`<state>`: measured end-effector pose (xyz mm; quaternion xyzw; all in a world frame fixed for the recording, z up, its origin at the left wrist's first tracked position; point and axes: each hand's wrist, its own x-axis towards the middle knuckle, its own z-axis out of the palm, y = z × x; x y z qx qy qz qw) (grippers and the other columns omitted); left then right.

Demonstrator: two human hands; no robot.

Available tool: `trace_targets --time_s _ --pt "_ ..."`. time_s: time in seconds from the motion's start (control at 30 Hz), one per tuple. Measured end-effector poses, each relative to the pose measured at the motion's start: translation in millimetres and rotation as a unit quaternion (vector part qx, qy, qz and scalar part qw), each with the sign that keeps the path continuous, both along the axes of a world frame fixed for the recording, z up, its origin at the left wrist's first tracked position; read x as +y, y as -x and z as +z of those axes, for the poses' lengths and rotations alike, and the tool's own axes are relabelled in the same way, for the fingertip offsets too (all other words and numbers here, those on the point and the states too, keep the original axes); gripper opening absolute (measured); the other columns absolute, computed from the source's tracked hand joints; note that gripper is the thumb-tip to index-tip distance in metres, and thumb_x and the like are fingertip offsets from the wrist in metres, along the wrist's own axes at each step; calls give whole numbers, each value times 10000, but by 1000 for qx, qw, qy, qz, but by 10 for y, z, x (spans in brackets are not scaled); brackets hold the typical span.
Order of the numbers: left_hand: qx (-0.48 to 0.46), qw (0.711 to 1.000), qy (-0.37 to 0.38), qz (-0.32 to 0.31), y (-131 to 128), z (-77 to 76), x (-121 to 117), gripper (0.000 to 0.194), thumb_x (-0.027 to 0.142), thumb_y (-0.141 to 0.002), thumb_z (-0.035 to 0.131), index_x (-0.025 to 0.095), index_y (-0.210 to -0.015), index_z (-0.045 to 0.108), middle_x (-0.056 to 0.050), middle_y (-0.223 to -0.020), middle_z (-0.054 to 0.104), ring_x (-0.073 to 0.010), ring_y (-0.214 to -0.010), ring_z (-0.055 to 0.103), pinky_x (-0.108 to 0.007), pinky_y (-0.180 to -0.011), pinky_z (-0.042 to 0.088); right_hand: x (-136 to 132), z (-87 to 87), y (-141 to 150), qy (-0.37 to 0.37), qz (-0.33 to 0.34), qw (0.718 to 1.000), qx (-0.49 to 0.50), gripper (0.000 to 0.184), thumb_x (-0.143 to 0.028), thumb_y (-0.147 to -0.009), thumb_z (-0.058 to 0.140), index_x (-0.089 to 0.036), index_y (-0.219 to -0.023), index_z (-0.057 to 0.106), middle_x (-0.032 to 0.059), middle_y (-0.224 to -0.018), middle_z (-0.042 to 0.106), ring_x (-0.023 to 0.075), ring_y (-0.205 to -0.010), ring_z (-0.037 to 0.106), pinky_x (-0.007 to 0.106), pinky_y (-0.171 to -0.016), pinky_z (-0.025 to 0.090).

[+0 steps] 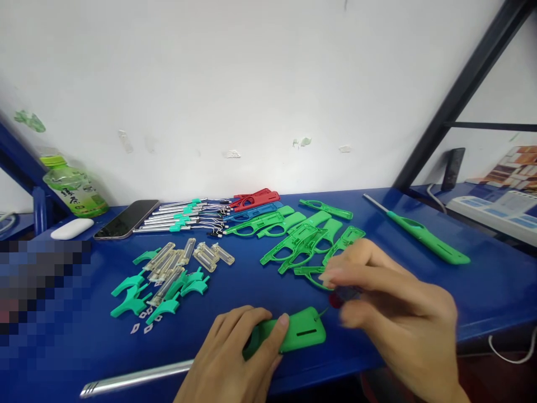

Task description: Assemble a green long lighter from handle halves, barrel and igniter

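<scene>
My left hand (235, 355) is closed around a green long-nosed lighter (306, 331) and presses it to the table. The lighter's metal tube (138, 378) sticks out to the left, and its handle end points right. Pinched in my right hand (390, 308) is a small screwdriver-like tool (335, 299) with a red and dark handle, partly hidden by the fingers and blurred. A thin shaft shows between it and the handle's end; whether its tip touches the lighter I cannot tell. Several green handle shells (302, 246) lie just behind my right hand.
Clear fuel tanks (168, 263) and teal triggers (130, 302) lie at left. Metal tubes with wires (180, 215), red shells (255, 198) and blue shells (255, 211) lie behind. A phone (128, 218), bottle (75, 187) and whole lighter (423, 235) are farther out.
</scene>
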<state>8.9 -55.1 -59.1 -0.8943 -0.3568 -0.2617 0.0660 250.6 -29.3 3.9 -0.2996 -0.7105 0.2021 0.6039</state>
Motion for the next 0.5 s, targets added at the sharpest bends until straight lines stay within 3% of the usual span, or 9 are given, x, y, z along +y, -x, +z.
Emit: trace_targets --time_s 0.07,0.13,0.23,0.37,0.43,0.5 --pt "0 1000 -16 2 -6 -2 12 390 180 -1102 464 221 -1474 573 -105 -1208 713 -243 -1080 719 -360 -850 666 -34 14 -80 17 9 999 -48 231 -320 -1057 662 -417 -1219 795 -15 -1078 799 150 -970 740 215 -690 608" --pt "4 1000 -24 4 -13 -1 24 379 192 -1112 452 221 -1465 584 -101 -1197 717 -237 -1071 720 -355 -845 668 -60 30 -127 35 0 997 -70 291 -264 -1081 607 -434 -1242 780 -51 -1152 819 130 -1049 758 183 -764 618" --pt "-2 999 -33 -2 -18 3 28 376 181 -1113 444 213 -1457 593 -100 -1181 721 -226 -1053 721 -347 -847 665 -48 41 -97 38 -14 999 -29 241 -230 -1012 720 -398 -1159 809 -60 -938 812 108 -846 739 177 -733 617" --pt "3 999 -43 3 -16 16 10 365 176 -1109 450 200 -1433 616 -105 -1167 729 -232 -1050 726 -354 -840 668 -19 14 -21 1 -29 1000 5 141 -320 -877 880 -330 -1009 831 -35 -742 653 135 -702 621 260 -681 608" --pt "3 999 -42 2 -19 20 5 363 177 -1107 458 198 -1432 618 -104 -1169 734 -236 -1058 728 -361 -842 672 -56 -20 -45 -13 -42 999 -31 132 -402 -994 746 -332 -1071 827 -5 -796 689 159 -762 659 290 -721 614" --pt "-4 999 -40 2 -27 22 5 361 176 -1108 454 200 -1425 624 -101 -1165 743 -235 -1046 735 -365 -835 678 -123 -65 -105 0 -37 997 -71 227 -396 -1083 599 -350 -1155 809 19 -976 773 186 -913 724 297 -768 615"
